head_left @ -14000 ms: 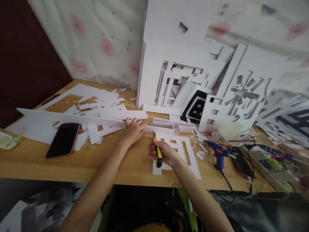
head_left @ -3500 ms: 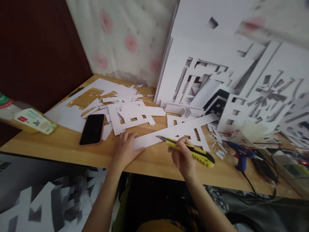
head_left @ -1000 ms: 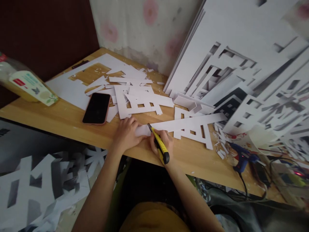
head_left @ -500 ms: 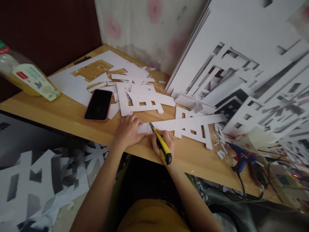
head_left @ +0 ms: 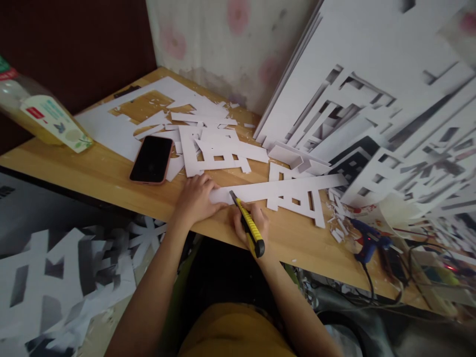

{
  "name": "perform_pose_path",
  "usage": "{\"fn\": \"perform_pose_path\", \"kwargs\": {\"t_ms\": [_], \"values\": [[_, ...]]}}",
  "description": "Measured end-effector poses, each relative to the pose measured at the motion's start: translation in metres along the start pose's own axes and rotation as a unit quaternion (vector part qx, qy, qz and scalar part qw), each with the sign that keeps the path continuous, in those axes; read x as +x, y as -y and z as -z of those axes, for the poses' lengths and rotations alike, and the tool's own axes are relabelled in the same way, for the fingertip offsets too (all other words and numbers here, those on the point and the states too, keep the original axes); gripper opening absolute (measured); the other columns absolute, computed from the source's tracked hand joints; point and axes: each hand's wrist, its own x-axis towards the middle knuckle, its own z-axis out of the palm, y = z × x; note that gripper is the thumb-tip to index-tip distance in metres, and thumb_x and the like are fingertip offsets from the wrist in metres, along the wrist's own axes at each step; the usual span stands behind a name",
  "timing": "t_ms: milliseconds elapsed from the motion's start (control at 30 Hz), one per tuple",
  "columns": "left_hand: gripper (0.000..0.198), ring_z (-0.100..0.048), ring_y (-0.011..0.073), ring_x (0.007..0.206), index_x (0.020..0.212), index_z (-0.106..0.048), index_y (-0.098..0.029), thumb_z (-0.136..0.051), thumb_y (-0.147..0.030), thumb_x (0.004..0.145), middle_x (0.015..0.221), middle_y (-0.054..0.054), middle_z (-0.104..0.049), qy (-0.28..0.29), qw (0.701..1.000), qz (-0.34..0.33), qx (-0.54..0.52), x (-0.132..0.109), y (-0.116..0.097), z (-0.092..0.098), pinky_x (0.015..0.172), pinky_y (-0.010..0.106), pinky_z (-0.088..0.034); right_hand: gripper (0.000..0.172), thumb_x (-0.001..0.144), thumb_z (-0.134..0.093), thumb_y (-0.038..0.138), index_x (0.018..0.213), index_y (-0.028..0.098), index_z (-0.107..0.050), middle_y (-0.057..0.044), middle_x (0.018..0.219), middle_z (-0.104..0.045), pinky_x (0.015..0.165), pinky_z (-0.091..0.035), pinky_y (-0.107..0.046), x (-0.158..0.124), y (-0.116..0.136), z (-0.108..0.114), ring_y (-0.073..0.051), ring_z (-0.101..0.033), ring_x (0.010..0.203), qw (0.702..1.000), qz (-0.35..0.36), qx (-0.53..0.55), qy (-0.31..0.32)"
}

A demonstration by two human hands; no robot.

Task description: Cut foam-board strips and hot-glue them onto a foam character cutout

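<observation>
A long white strip of board (head_left: 256, 190) lies on the wooden table (head_left: 156, 201) near its front edge. My left hand (head_left: 198, 199) presses its left end down, with thumb and fingers about it. In my right hand (head_left: 263, 223) is a yellow and black utility knife (head_left: 250, 224), its grip tilted up towards me. The blade tip rests at the strip, close to my left thumb. Under the strip's right part lies a white cut-out piece with window holes (head_left: 297, 202).
A phone (head_left: 151, 159) and a bottle (head_left: 55, 121) stand left, near cut-outs (head_left: 219, 148) and scraps. Large white cut sheets (head_left: 297, 89) lean at the right. A blue glue gun (head_left: 366, 240) and cables lie at the right edge. More cut-outs (head_left: 63, 277) are at lower left.
The knife's tip has slid slightly towards me across the strip. My left hand stays on the strip's end, and the view has shifted a little.
</observation>
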Motion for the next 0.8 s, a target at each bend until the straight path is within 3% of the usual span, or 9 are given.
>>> {"fn": "perform_pose_path", "kwargs": {"t_ms": [400,800], "values": [[0.044,-0.058,0.0318,0.105,0.097,-0.066,-0.018,-0.081,-0.049,0.070,0.104,0.010,-0.062,-0.002,1.000,-0.006,0.002,0.000,0.001,0.000,0.095,0.047,-0.045,0.007,0.088,-0.054,0.018,0.093,0.022,-0.055,0.000,0.073,-0.062,0.057,-0.050,-0.025,-0.011,0.002,0.009,-0.014,-0.062,0.061,1.000,0.005,-0.006,0.013],[0.043,-0.058,0.0316,0.103,0.097,-0.066,-0.017,-0.081,-0.048,0.071,0.103,0.009,-0.063,0.003,1.000,-0.017,0.003,-0.001,-0.001,0.003,0.094,0.048,-0.045,0.012,0.087,-0.058,0.017,0.096,0.023,-0.054,-0.001,0.078,-0.060,0.059,-0.053,-0.027,-0.027,0.004,0.017,-0.015,-0.061,0.065,1.000,0.012,0.001,0.006]]}}
